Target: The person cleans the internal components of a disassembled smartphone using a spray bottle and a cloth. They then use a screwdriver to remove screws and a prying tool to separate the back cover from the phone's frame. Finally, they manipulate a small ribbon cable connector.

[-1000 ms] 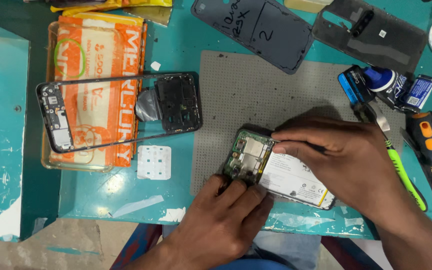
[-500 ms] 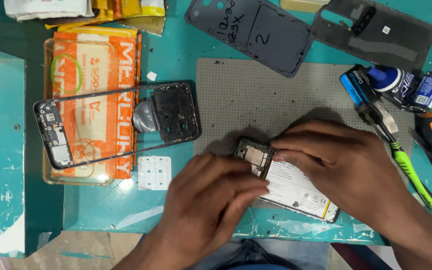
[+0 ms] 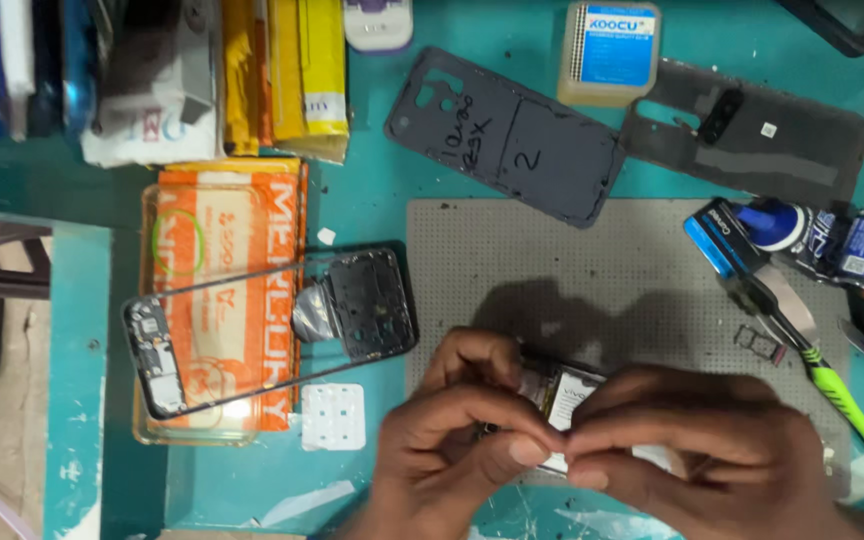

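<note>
thumb and fingertips of the left hand (image 3: 452, 435) and right hand (image 3: 702, 450) pinch together over an opened phone body (image 3: 564, 395), gripping its near edge; the phone lies mostly hidden under them on the grey perforated work mat (image 3: 602, 270). left of the mat lies a bare phone frame (image 3: 252, 335) across an orange packet (image 3: 227, 290). a green-handled tool (image 3: 842, 395) lies to the right.

Bright even overhead light, soft shadow on the grey mat (image 3: 612, 290), slight overall blur, mild glare on plastic.
</note>
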